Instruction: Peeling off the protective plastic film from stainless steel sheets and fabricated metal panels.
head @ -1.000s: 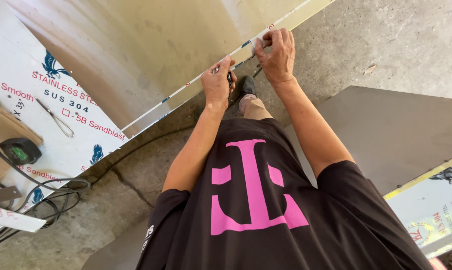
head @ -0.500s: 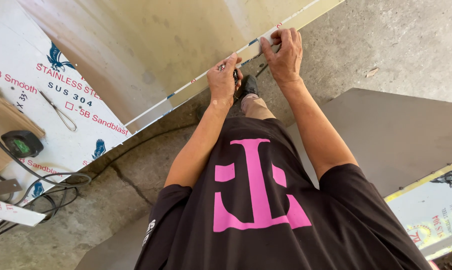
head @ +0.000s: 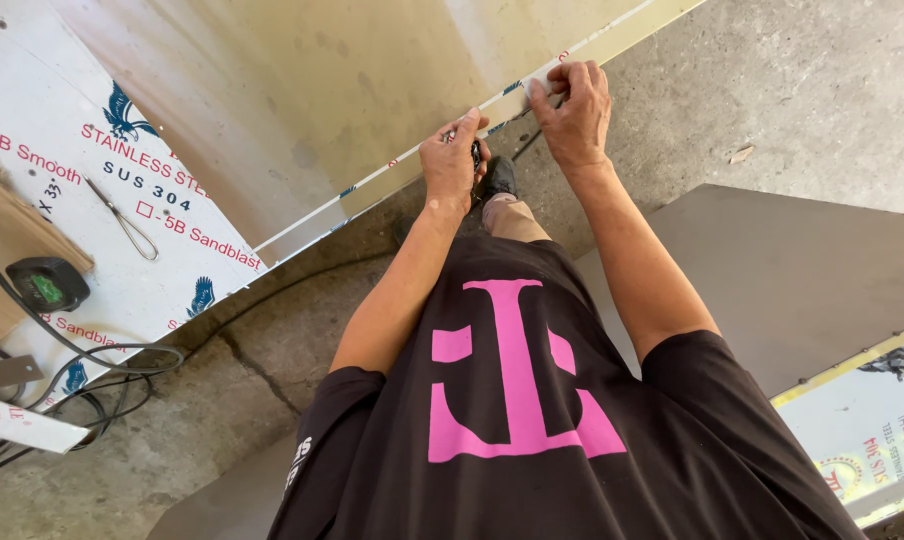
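Hands [head: 512, 140] unmoved on sheet edge [head: 372, 178]

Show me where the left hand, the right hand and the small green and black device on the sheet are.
left hand [head: 452, 165], head view, on the back of the hand.
right hand [head: 575, 110], head view, on the back of the hand.
green and black device [head: 48, 285], head view, on its green top face.

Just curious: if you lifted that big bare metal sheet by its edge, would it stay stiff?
Probably not: the metal sheet looks thin and wide, so it would likely sag. It seems heavy for one person. Its edge, pinched by the left hand and right hand, could be sharp.
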